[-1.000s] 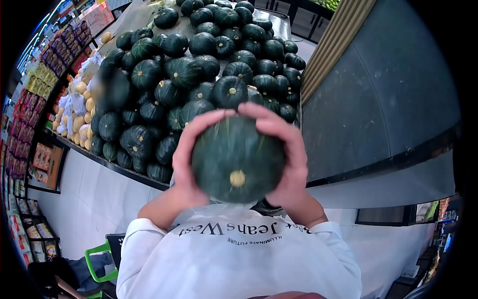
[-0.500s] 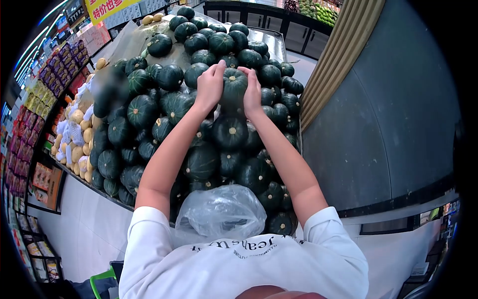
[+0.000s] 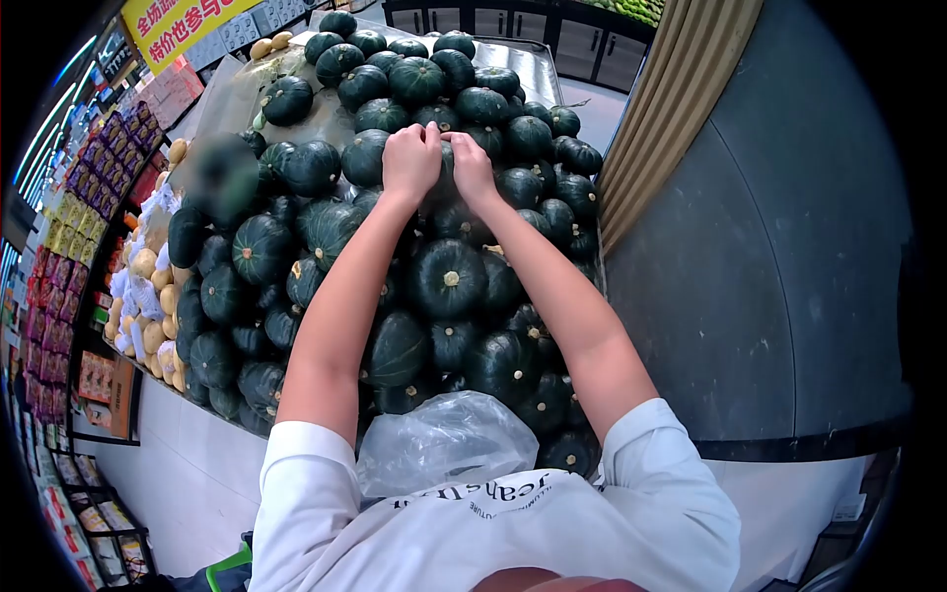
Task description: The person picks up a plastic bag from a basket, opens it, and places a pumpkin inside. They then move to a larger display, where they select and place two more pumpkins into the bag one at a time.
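Note:
Both of my hands reach into a heap of dark green kabocha squashes. My left hand [image 3: 412,163] is bent inward, its fingers curled over the far side of a kabocha squash [image 3: 444,185]. From the other side my right hand [image 3: 473,170] closes on the same squash, and the fingertips of both hands nearly meet. Most of this squash is hidden by my hands, and its visible strip is blurred. Nearer to me lies a larger kabocha squash [image 3: 447,279] with a pale stem scar. A clear plastic bag [image 3: 449,444] rests against my shirt at the near edge.
Potatoes [image 3: 148,296], some in white foam nets, lie along the left side of the stand. Packaged goods fill a shelf [image 3: 59,286] farther left. A slatted wooden column [image 3: 666,118] and a dark panel [image 3: 750,266] stand to the right. A yellow sign [image 3: 182,30] hangs at upper left.
My hands have come closer together and their fingers have curled further over the squash, which shows less now. The heap sits slightly differently in view as my head has shifted.

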{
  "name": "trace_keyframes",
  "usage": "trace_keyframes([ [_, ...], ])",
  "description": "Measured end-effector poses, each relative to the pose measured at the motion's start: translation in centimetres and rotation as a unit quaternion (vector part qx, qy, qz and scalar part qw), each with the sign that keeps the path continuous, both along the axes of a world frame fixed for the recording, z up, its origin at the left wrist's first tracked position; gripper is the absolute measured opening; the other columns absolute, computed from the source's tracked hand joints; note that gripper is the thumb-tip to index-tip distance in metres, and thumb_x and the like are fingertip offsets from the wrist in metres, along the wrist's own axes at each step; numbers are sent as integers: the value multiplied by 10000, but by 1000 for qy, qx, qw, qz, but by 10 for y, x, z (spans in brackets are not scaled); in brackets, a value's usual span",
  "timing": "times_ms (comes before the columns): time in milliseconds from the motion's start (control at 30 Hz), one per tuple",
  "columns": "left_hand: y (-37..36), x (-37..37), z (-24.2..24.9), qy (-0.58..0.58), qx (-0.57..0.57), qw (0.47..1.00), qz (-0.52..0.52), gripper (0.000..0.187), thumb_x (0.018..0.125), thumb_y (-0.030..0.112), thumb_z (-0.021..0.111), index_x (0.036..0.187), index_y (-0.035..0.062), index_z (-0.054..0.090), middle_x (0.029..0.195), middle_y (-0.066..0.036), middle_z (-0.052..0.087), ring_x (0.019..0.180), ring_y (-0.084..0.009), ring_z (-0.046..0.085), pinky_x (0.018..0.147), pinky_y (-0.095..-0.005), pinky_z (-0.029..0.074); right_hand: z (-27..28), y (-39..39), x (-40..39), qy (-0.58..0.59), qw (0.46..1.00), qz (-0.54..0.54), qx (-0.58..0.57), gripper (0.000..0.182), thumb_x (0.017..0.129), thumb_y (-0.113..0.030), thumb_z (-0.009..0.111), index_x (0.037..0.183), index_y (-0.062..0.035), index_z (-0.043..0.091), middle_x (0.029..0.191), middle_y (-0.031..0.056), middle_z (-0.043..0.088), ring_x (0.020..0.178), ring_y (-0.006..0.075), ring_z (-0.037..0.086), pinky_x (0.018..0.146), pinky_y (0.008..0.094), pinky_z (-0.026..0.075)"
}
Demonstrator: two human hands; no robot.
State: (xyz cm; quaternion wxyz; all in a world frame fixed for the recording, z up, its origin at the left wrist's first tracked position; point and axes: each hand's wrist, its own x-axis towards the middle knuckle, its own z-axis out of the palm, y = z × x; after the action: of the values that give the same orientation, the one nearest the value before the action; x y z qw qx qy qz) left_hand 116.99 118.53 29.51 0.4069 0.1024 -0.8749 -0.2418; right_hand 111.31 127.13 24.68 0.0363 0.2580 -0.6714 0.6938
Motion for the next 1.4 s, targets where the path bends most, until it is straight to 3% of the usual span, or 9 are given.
trace_keyframes([
  [267, 4, 11, -4, -21, -91, 996, -5, 405, 878, 326, 497, 891, -58, 623, 833, -238, 630, 803, -390, 583, 780, -437, 438, 0, 2, 10, 59, 998, -15, -26, 381, 932, -354, 411, 1051, -37, 583, 1001, 180, 633, 966, 313, 593, 832, 370, 448],
  [400, 6, 9, -8, 0, -74, 997, -14, 416, 884, 351, 498, 899, -53, 596, 839, -241, 623, 828, -388, 570, 778, -435, 427, 6, 4, 8, -78, 995, -66, 10, 361, 896, -355, 478, 1047, -47, 588, 971, 178, 641, 936, 323, 608, 813, 369, 459],
  [667, 15, 9, -16, 112, -157, 980, -47, 391, 847, 330, 544, 1060, 2, 530, 1052, -164, 560, 1005, -345, 497, 892, -429, 371, -11, 7, -6, 79, 979, 26, -186, 256, 835, -183, 521, 1028, -19, 564, 988, 134, 590, 910, 237, 586, 828, 313, 452],
  [767, 12, 0, -24, 150, -221, 963, 20, 412, 860, 320, 529, 1122, 4, 508, 1059, -167, 555, 1027, -347, 487, 928, -435, 346, -8, 5, -18, 149, 980, 21, -130, 258, 839, -180, 511, 1043, -28, 554, 998, 139, 584, 938, 247, 574, 843, 318, 441],
  [1033, 18, 7, -20, 64, -70, 995, -8, 504, 834, 414, 551, 1093, -17, 517, 1057, -194, 568, 993, -365, 524, 845, -425, 422, -28, 27, -9, 98, 994, 33, 26, 412, 942, -377, 382, 1256, -111, 401, 1184, 221, 531, 1102, 384, 508, 922, 389, 397],
  [1100, 17, 8, -14, 41, 61, 997, 1, 491, 830, 431, 558, 1045, -10, 532, 1004, -193, 584, 963, -358, 536, 838, -408, 424, -30, 33, -2, 100, 992, 33, 67, 471, 936, -425, 365, 1306, -133, 364, 1229, 239, 504, 1153, 402, 468, 967, 395, 361],
  [1267, 11, 13, -3, 79, 252, 963, -52, 352, 833, 341, 585, 826, -9, 623, 748, -138, 629, 694, -231, 600, 678, -336, 460, -34, 36, 6, 57, 995, 81, 22, 481, 924, -417, 410, 1308, -132, 362, 1229, 210, 509, 1155, 346, 483, 976, 378, 354],
  [1367, 4, 8, -10, 97, 255, 961, -53, 345, 839, 338, 582, 849, -2, 636, 731, -132, 635, 668, -200, 600, 658, -313, 461, -37, 34, 1, 9, 989, 141, -39, 485, 919, -414, 429, 1305, -126, 367, 1202, 187, 520, 1142, 293, 490, 984, 355, 344],
  [1400, 10, 14, -4, 66, 245, 967, -40, 376, 856, 352, 542, 908, -10, 632, 787, -149, 650, 729, -254, 620, 705, -340, 469, -35, 33, 1, -2, 987, 155, -52, 496, 919, -418, 424, 1304, -109, 367, 1211, 182, 506, 1151, 268, 474, 998, 338, 323],
])
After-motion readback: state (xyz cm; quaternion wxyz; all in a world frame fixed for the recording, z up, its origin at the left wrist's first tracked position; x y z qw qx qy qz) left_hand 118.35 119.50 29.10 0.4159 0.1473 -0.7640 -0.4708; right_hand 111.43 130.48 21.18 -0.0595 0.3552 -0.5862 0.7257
